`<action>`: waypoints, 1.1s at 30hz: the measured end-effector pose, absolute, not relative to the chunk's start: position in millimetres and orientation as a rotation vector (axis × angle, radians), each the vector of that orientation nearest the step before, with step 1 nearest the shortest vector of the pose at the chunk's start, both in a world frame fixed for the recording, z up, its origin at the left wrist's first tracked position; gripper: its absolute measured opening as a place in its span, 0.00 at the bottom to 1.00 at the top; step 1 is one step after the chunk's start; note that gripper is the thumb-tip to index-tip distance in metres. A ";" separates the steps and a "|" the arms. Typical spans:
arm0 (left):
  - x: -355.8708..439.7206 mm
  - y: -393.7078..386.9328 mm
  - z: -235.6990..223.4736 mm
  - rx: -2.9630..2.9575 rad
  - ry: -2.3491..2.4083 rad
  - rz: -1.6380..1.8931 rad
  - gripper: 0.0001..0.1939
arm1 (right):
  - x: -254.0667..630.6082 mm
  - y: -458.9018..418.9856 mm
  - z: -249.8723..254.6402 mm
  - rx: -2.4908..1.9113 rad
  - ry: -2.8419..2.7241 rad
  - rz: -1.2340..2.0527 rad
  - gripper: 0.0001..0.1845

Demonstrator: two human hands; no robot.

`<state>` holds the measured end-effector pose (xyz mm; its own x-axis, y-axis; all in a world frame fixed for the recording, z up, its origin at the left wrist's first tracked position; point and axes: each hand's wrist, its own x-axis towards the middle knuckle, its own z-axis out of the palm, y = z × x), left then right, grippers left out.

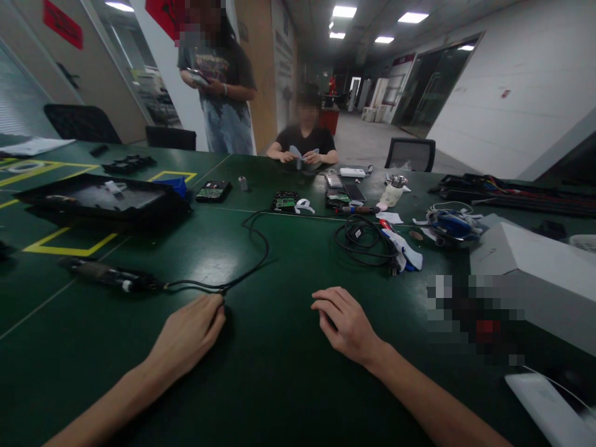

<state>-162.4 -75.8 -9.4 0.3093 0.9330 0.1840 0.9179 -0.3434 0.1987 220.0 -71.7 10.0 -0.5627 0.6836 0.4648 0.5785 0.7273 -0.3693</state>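
Note:
My left hand [193, 328] rests on the green table with its fingers curled closed around a black cable [198, 284]. To the left, that cable joins a dark, stick-shaped corded tool [107, 273], which looks like an electric screwdriver and lies flat. From my fingertips another stretch of the cable loops up and away toward a green circuit board [285, 202]. My right hand [343, 323] hovers at or just over the tabletop, its fingers loosely bent and apart, with nothing in them. Beyond it lie a coiled black cord [358, 239] and a white-and-blue glove [405, 248].
A large black tray [100, 202] stands at left, near a hard drive [213, 190]. White boxes [535, 267] and a white power bank-like block [549, 406] occupy the right. One person [305, 139] sits opposite, handling something; another [221, 74] stands behind the table.

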 end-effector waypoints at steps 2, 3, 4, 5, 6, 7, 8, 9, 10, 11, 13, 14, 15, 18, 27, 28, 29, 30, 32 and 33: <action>-116.9 -74.7 -7.0 2.617 1.638 0.457 0.12 | 218.6 -72.3 11.5 -0.950 -2.404 0.231 0.18; -93.7 -73.8 -5.4 2.658 1.557 0.480 0.12 | 218.0 -72.6 12.3 -0.948 -2.439 0.227 0.21; -70.7 -73.3 -3.6 2.694 1.473 0.495 0.11 | 217.7 -72.9 12.9 -0.946 -2.469 0.221 0.23; -48.7 -73.4 -1.4 2.730 1.378 0.504 0.11 | 217.8 -73.0 13.3 -0.944 -2.489 0.213 0.26; -28.5 -74.3 0.8 2.763 1.270 0.517 0.09 | 218.4 -73.0 13.4 -0.948 -2.497 0.206 0.28; -11.2 -75.9 3.1 2.800 1.147 0.522 0.08 | 219.3 -72.9 13.0 -0.957 -2.497 0.201 0.28; 2.2 -78.1 5.3 2.845 1.041 0.525 0.07 | 220.5 -72.6 12.4 -0.969 -2.489 0.197 0.27; 11.0 -80.6 7.2 2.892 0.949 0.527 0.07 | 221.8 -72.3 11.5 -0.982 -2.481 0.196 0.25; 14.7 -82.8 8.7 2.932 0.868 0.532 0.07 | 223.0 -71.8 10.5 -0.992 -2.475 0.194 0.22; 13.1 -84.4 9.6 2.963 0.803 0.541 0.09 | 224.0 -71.4 9.6 -0.998 -2.475 0.193 0.19; -4.0 -84.1 9.9 2.993 0.713 0.576 0.10 | 224.6 -70.6 8.7 -1.006 -2.484 0.193 0.15; -17.7 -81.8 9.5 2.997 0.692 0.595 0.10 | 224.3 -70.3 8.9 -1.013 -2.493 0.196 0.14; -33.2 -78.2 8.8 3.003 0.691 0.611 0.11 | 223.8 -70.2 9.3 -1.022 -2.503 0.201 0.13; -77.9 -61.9 6.1 3.013 0.795 0.547 0.17 | 221.8 -70.0 11.5 -1.042 -2.507 0.211 0.14; -99.2 -19.1 8.1 3.028 0.810 0.455 0.19 | 228.5 -65.9 5.9 -1.164 -2.289 0.206 0.13; -96.5 -13.1 10.1 3.024 0.807 0.453 0.19 | 229.7 -65.3 5.0 -1.198 -2.257 0.208 0.13; -93.7 -6.5 12.2 3.024 0.801 0.453 0.19 | 230.9 -64.8 4.1 -1.223 -2.232 0.215 0.13; -91.0 0.5 14.1 3.027 0.793 0.457 0.18 | 231.8 -64.3 3.3 -1.236 -2.211 0.225 0.12; -85.6 14.1 16.5 3.047 0.771 0.467 0.16 | 233.0 -63.5 1.7 -1.227 -2.193 0.254 0.12; -83.0 19.8 16.6 3.063 0.765 0.471 0.16 | 233.4 -63.2 0.9 -1.210 -2.192 0.270 0.12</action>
<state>-83.0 19.8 16.6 0.8416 0.4523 0.2951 0.4672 -0.8839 0.0222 233.4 -63.2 0.9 -0.3935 0.8205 0.4147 0.6954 0.5607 -0.4494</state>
